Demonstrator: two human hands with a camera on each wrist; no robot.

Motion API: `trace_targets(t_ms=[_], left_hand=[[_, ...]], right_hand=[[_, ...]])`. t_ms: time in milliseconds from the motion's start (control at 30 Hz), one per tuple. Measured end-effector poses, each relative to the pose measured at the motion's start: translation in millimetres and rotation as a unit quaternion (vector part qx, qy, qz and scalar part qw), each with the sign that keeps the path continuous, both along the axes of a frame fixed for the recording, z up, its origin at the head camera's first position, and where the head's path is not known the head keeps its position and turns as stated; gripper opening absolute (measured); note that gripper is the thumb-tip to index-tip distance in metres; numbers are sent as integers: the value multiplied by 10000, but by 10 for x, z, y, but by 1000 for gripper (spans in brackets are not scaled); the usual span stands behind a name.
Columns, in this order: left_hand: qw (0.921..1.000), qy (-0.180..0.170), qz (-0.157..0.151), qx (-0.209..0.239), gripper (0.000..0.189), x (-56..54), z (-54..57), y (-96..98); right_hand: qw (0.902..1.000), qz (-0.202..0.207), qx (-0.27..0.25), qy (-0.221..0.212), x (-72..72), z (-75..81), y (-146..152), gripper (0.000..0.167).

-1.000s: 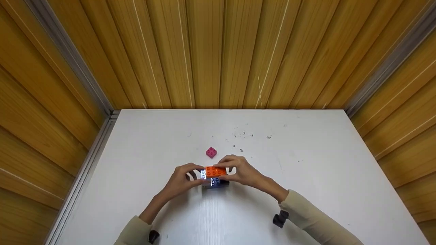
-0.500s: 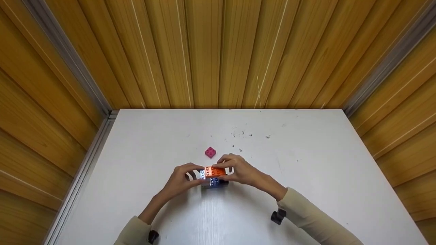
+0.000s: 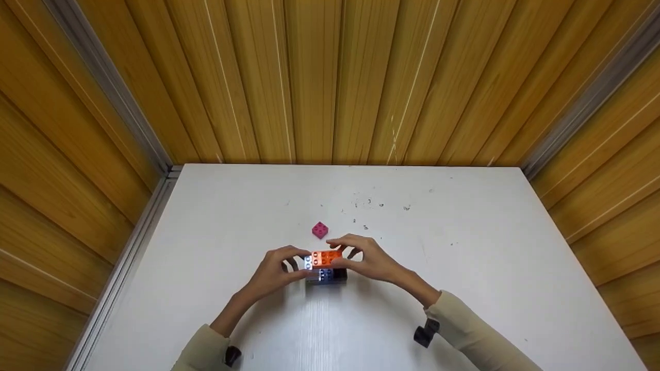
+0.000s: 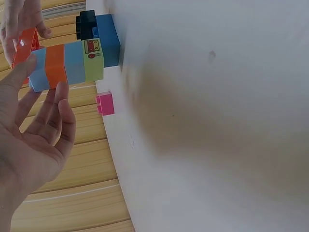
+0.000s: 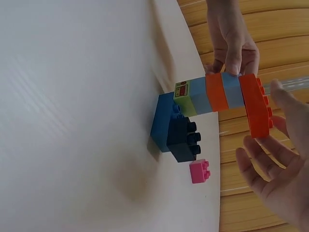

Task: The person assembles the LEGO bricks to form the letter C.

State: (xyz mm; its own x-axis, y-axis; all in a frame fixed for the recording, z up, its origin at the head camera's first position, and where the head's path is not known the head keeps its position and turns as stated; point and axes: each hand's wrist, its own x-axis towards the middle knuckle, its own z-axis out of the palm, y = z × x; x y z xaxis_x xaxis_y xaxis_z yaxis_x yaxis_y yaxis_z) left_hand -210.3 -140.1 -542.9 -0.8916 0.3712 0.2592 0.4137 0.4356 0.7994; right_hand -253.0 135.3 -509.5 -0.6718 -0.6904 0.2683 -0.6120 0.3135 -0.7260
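Note:
A tower of toy building bricks stands before me. Its base is a blue brick (image 5: 161,123) with a dark brick (image 5: 181,145) on it. Above come a printed green brick (image 4: 93,65), a light blue brick (image 4: 74,63), an orange brick (image 4: 55,65) and a second light blue brick (image 5: 232,90). A longer orange brick (image 5: 256,107) caps the stack, overhanging to the right. My left hand (image 3: 278,265) pinches the upper part of the stack between thumb and fingers. Around the overhanging end, my right hand (image 3: 366,257) has its fingers spread, thumb close by the brick.
A pink brick (image 3: 319,230) lies on the white table (image 3: 232,206) just beyond the tower. Small dark marks dot the tabletop behind it. Wood-patterned walls (image 3: 309,82) enclose the back and both sides. A black device (image 3: 426,332) hangs at the right sleeve.
My right hand has loosened from the long orange brick, its index finger lifting away toward the back. The left hand keeps its grip, and the tower stays in place.

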Motion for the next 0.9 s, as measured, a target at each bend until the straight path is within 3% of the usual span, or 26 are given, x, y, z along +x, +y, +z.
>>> trace_targets(t_ms=[200,400,533,667,900], left_hand=[[9999,-49,-69,-78,37,-8,16,-2],[9999,-52,-61,-93,39,10,14,-22],[9999,5,108,-122,47,23,58,13],[9999,134,86,-49,48,21,107,87],[9990,445,-28,14,41,4,132,162]], right_hand=[[9991,-429,53,-34,-239,-90,160,33],[9962,-830,66,-268,-620,-364,246,33],[9961,-758,216,-395,-835,-485,206,34],[9965,-652,327,-417,-982,-524,96,37],[9979,-227,341,-494,-1083,-521,-212,46]])
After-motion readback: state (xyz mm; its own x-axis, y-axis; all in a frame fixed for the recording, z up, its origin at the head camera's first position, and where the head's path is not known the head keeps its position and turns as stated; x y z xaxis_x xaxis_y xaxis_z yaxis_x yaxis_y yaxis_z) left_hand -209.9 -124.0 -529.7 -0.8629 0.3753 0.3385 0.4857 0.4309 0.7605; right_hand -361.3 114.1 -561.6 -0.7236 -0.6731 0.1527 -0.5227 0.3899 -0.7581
